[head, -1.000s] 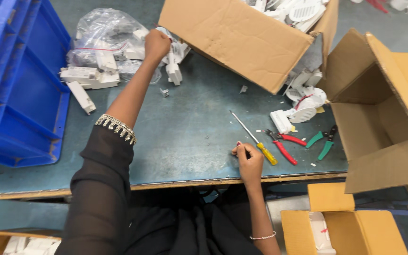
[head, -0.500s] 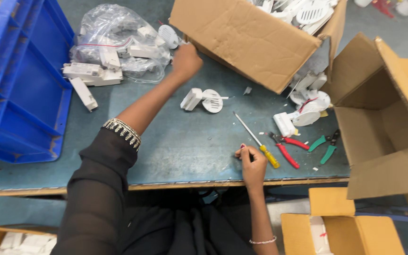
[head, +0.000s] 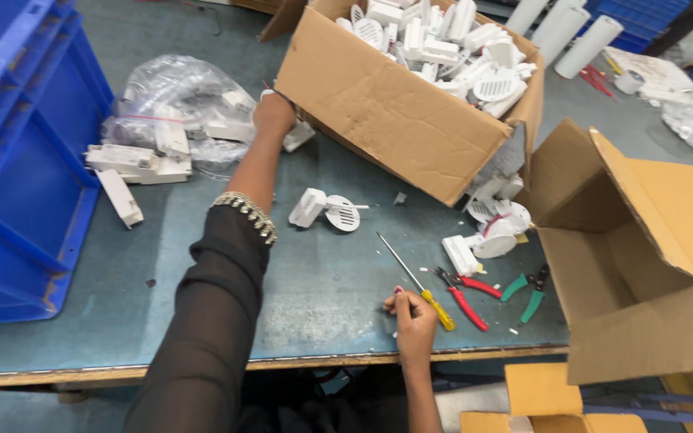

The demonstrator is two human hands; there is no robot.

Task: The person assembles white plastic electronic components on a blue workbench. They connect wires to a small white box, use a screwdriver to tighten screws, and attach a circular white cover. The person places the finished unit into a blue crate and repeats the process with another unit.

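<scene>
Grey-green worktop (head: pixel 202 265), wooden front edge.
Your left hand (head: pixel 273 112): stretched far forward, fingers closed on a white plastic part (head: pixel 298 136) beside the clear bag of white parts (head: pixel 178 108).
Your right hand (head: pixel 415 313): near the front edge, loosely curled, touching the yellow-handled screwdriver (head: pixel 419 281).
White vented fitting (head: pixel 326 210): lying loose between your hands.
Red pliers (head: pixel 465 293), green pliers (head: pixel 529 289): right of the screwdriver.
Blue crate (head: pixel 18 184): far left.

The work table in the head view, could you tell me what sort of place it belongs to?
Probably a small assembly workshop: a cardboard box full of white plastic parts, a yellow-handled screwdriver by the right hand, and a blue crate.
</scene>
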